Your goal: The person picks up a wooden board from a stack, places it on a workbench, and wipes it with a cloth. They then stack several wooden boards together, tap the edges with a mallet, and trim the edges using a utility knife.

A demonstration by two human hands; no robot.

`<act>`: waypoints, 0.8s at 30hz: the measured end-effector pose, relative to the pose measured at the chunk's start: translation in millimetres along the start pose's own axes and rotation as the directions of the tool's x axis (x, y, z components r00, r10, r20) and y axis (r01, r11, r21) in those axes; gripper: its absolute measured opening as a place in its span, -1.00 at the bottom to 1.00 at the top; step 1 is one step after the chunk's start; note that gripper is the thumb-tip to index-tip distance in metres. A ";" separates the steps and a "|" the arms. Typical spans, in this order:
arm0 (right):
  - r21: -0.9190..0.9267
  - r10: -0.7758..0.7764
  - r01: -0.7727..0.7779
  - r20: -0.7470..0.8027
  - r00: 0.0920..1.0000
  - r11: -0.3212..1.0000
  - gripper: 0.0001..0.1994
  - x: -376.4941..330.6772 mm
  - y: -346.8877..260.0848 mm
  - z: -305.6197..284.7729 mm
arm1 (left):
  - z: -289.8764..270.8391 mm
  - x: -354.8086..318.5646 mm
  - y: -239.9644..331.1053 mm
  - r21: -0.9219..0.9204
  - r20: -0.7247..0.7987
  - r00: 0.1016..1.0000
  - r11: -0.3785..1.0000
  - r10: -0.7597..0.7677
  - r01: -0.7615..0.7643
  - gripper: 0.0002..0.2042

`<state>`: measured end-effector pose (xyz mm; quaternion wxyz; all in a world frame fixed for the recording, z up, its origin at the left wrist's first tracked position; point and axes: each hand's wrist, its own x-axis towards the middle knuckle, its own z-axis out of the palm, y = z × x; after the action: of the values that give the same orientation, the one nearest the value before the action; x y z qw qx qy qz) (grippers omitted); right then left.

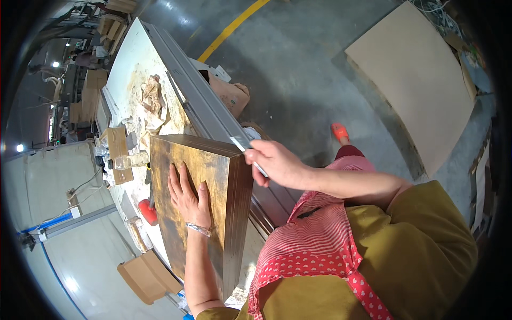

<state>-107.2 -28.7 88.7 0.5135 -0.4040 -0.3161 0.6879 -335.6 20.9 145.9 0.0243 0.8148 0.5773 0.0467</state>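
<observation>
The person wore a mustard top and a red-and-white striped apron (pixel 314 240), nearest the camera. The left hand (pixel 188 194) lay flat on the top face of a dark stained wooden panel (pixel 176 160), fingers (pixel 178 178) straight and slightly spread, gripping nothing; a thin bracelet (pixel 198 229) sat at the wrist. The panel rested on the counter (pixel 128 69), its thick side edge (pixel 237 213) turned toward the person's body. The right hand (pixel 274 162) was at the panel's far right corner, its fingers (pixel 255 154) closed around a slim metal blade tool (pixel 242 145) whose tip touched that corner edge.

Just left of the panel stood a red object (pixel 148 210), partly hidden by the panel, and a clear plastic bottle (pixel 128 160) lying on a small wooden block (pixel 117 152). Below the counter's near end sat a folded piece of cardboard (pixel 149 277). Farther along the counter lay crumpled brown paper (pixel 153 101) on a stained white surface, beside a long grey metal rail (pixel 197 96). Beyond, on the concrete floor (pixel 298 69), ran a yellow line (pixel 232 29), and a large pale board (pixel 416 80) lay well apart to the right.
</observation>
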 end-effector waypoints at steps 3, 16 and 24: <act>-0.061 0.011 -0.004 0.110 0.994 0.998 -0.78 -2.3 2.8 5.1 | -1.8 0.9 1.9 -0.011 -0.004 1.000 1.000 0.016 -0.016 -0.39; -0.053 0.417 -0.419 -0.044 0.908 0.907 -0.71 19.1 46.5 -33.6 | 1.0 3.8 -0.2 0.026 -0.022 0.999 0.999 0.046 -0.046 -0.37; -0.080 0.251 -0.250 0.004 0.968 0.965 -0.69 18.1 52.4 -27.2 | 1.1 7.9 4.3 0.016 -0.029 0.998 0.999 0.051 -0.050 -0.37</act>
<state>-109.5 -25.0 27.1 0.4039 -0.4559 -0.2931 0.7370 -328.8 26.9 145.6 0.0085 0.8285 0.5572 0.0546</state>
